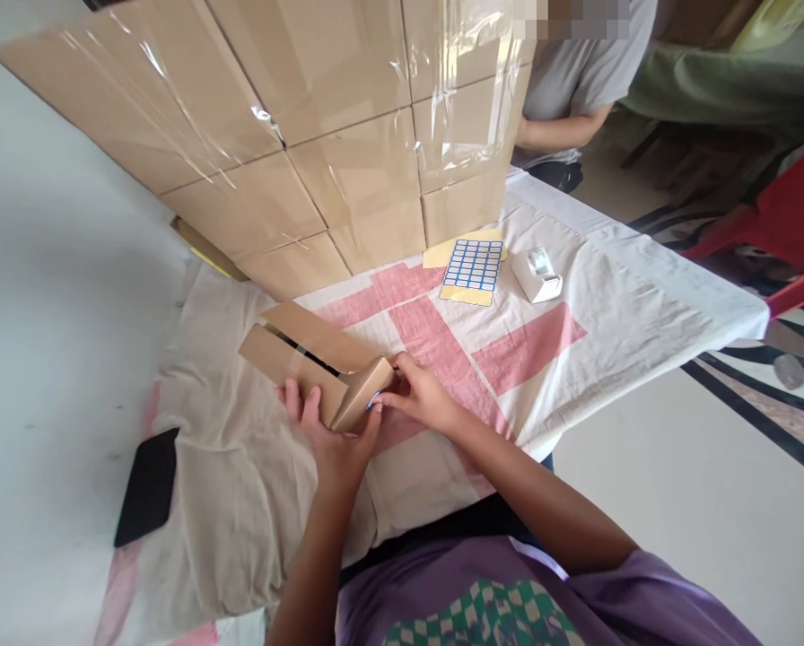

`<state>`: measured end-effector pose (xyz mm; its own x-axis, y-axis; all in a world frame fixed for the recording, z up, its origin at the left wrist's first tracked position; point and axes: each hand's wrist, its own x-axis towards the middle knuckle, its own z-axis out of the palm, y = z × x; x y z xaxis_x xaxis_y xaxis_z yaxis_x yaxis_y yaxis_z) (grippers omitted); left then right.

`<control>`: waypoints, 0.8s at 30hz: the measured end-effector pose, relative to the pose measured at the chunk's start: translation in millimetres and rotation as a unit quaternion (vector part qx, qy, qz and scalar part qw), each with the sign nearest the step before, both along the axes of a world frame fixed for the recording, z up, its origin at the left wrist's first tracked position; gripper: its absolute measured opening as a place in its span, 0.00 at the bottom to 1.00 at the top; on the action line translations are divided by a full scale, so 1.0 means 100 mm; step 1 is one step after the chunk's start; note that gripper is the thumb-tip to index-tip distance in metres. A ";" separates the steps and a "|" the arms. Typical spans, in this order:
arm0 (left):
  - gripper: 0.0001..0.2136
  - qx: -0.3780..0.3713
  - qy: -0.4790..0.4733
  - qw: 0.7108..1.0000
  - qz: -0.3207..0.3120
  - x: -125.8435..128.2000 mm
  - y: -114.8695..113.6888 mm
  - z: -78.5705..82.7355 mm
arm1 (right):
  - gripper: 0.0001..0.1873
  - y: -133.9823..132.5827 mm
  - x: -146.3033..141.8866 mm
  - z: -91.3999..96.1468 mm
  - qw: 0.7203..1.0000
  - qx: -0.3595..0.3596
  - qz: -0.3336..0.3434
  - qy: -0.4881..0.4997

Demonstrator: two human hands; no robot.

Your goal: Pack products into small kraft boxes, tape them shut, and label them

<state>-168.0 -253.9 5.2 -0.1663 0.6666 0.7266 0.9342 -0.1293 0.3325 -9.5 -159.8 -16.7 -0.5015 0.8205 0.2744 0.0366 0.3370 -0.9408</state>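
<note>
One hand, the left (335,440), is wrapping around the near side of a small oblong box of brown cardboard (287,359), holding it near the near edge of the worktop (617,296), which is wearing a whitish cloth with reddish patches. The right hand (419,395) is forming a narrow pinch on the box's right end, its fingers touching the upper corner and its thumb meeting a small blue-edged label (373,400); the fingers are covering too much to tell whether the label is lying flat. Labelling seems to be well under way on this box, perhaps almost done, while closing looks unfinished: the two top panels are lying apart, leaving a dark slit between them. Toward the far edge, a yellow-backed sheet of white labels with blue borders (473,269) is lying near a white tape dispenser (537,274), with many labels showing. A tall stack of brown cartons under clear, shiny tape (354,188) is standing along the far edge, and a flat black rectangular object (147,489) is resting at the left edge, beside the wall.
</note>
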 end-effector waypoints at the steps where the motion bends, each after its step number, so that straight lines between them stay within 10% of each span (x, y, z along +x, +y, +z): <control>1: 0.45 0.000 -0.005 1.000 0.001 0.00 -0.01 -0.01 | 0.20 0.00 0.00 0.00 1.000 0.004 0.001 -0.003; 24: 0.47 0.021 -0.092 0.995 -0.021 -0.12 -0.09 -0.22 | 0.18 -0.01 -0.01 -0.05 0.998 0.055 -0.009 -0.019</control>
<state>-179.7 -262.5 -17.0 -0.2722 0.6456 0.7135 0.8510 -0.1845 0.4917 -10.5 -161.1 -21.2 -0.4989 0.7952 0.3446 0.0795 0.4379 -0.8955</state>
